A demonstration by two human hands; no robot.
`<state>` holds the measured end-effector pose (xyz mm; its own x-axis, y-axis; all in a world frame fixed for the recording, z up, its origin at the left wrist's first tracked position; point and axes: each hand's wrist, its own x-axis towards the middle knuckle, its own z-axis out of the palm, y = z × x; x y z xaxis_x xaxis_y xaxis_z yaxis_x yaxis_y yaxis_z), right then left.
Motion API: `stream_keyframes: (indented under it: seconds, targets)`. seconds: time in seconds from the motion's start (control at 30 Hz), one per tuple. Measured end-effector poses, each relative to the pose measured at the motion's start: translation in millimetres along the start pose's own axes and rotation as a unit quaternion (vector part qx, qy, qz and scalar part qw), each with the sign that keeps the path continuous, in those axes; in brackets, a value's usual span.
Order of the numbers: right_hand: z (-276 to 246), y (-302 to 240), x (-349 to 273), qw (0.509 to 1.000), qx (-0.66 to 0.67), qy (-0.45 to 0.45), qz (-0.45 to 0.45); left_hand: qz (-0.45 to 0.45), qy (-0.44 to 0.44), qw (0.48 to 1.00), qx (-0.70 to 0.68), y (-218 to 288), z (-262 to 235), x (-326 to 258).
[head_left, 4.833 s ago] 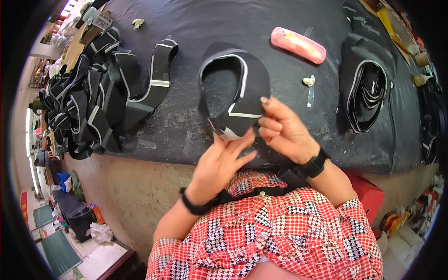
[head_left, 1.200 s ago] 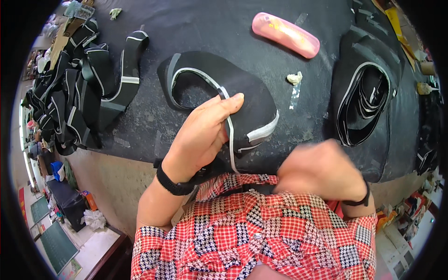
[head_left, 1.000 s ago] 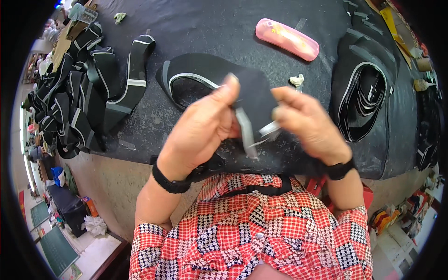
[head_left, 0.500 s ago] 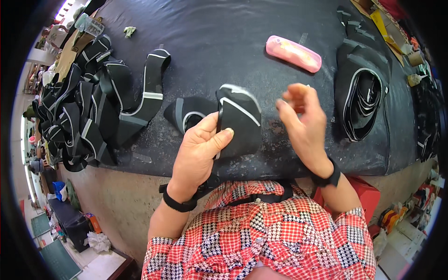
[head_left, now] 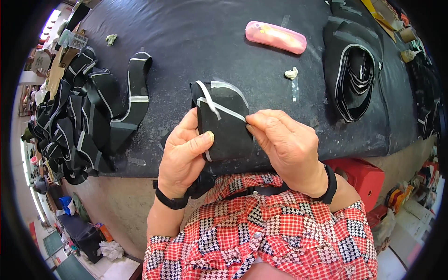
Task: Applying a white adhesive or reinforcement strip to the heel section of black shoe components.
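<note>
A black fabric piece (head_left: 227,136) with a curved, grey-white taped top edge is held up over the near part of the table. My left hand (head_left: 182,151) is closed on its left side, thumb on the front face. A thin white strip (head_left: 224,110) slants across the piece, and another narrow white strip (head_left: 208,99) curves loosely over its upper left part. At the right edge, where the slanting strip ends, my right hand (head_left: 291,147) pinches with thumb and forefinger. Its fingertips partly hide what lies between them.
Black white-edged strips (head_left: 88,112) lie heaped at left on the black-covered table (head_left: 186,42). A coiled black bundle (head_left: 343,88) lies at right. Farther off are a pink case (head_left: 275,37) and a crumpled white wad (head_left: 291,73). A red stool (head_left: 361,182) stands below the table edge.
My right hand has come in from the right and closed on the piece's right edge. The piece and my left hand sit farther left in the picture. A loose white strip now shows.
</note>
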<state>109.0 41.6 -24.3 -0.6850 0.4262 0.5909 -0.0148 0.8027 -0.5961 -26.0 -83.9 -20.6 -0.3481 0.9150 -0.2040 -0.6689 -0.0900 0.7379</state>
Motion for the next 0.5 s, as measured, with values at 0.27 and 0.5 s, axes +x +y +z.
stream_keyframes:
  seconds: [0.27, 0.5]
  targets:
    - [-4, 14, -3, 0.994, -0.048, -0.096, 0.004, -0.049, -0.036, 0.993, 0.099, -2, 6, 5]
    - [-41, 51, 15, 0.786, 0.370, -0.324, 0.373, -0.154, -0.033, 0.909, 0.385, -13, -2, 3]
